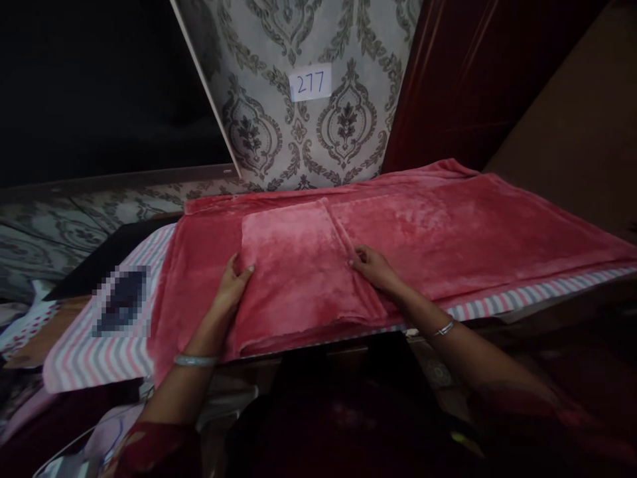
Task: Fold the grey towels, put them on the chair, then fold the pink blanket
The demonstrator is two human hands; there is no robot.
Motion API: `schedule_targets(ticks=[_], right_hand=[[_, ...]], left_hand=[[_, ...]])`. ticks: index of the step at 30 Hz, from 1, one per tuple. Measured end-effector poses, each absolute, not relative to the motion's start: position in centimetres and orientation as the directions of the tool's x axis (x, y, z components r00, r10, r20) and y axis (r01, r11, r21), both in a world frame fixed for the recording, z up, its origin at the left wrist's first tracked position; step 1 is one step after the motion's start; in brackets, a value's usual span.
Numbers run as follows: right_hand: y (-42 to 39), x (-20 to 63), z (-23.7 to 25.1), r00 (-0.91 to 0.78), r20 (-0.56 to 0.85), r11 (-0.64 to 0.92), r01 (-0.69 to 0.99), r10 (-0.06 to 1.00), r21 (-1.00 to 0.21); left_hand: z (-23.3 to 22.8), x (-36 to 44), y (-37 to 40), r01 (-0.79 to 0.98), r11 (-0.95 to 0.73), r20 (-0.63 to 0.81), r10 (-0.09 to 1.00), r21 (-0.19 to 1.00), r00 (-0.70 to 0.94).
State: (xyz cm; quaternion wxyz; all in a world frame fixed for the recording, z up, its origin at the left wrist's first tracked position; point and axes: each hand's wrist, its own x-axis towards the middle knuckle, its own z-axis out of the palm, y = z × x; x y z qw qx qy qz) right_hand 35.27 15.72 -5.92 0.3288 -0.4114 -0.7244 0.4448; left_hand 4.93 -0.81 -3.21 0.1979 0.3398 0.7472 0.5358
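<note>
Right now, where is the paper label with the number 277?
In the head view, the paper label is at the top centre, stuck on the patterned wall behind the pink blanket, above and beyond both hands.

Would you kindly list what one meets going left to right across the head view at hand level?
Blurred dark patch → striped sheet → left hand → folded pink panel → right hand → spread pink blanket.

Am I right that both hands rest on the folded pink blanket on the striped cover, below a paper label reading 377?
Not quite: the paper label reads 277, not 377, as the head view shows. The rest holds: the left hand and right hand rest on the folded pink blanket on the striped cover.
</note>
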Motion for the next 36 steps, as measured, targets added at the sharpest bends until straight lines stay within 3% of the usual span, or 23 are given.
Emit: schedule_targets(ticks=[3,5,7,11,15,22,29,33,36], right_hand=[[14.3,36.6,-5.5,-0.51,0.073,0.22,0.234,0.857,-0.947],[13.1,37.5,-5.5,-0.547,0.09,0.246,0.22,0.832,-0.944],[12.2,38.2,-5.6,-0.568,0.139,0.311,0.218,0.811,-0.925],[11.6,38.8,-6.5,-0.618,0.208,0.425,0.226,0.758,-0.877],[12.2,39.3,-7.7,-0.631,0.191,0.399,0.204,0.751,-0.894],[11.3,40.8,-6.2,-0.714,0.113,0.334,0.177,0.691,-0.926],[10.3,41.8,-5.5,-0.733,0.14,0.506,0.306,0.666,-0.806],[11.3,42.5,-4.2,-0.699,0.171,0.579,0.401,0.694,-0.71],[11.5,40.3,-1.9,-0.649,0.298,0.666,0.442,0.7,-0.601]], left_hand=[[-2.0,6.2,-3.2,-0.026,0.192,-0.16,0.725,0.981,-0.67],[-1.7,6.9,-5.0,-0.095,0.218,-0.228,0.737,0.971,-0.636],[-2.1,7.4,-6.7,-0.035,0.27,-0.229,0.733,0.962,-0.641],[-3.9,8.0,-8.3,0.241,0.297,-0.08,0.765,0.924,-0.639],[-4.7,8.2,-8.6,0.403,0.232,0.038,0.828,0.885,-0.56],[-2.7,8.7,-10.5,0.366,0.393,-0.131,0.811,0.844,-0.571],[-4.4,9.3,-12.2,0.568,0.329,0.015,0.856,0.754,-0.517],[-3.3,7.9,-12.5,0.626,0.383,0.051,0.826,0.679,-0.561],[-1.2,7.0,-10.7,0.739,0.349,0.231,0.798,0.576,-0.556]])
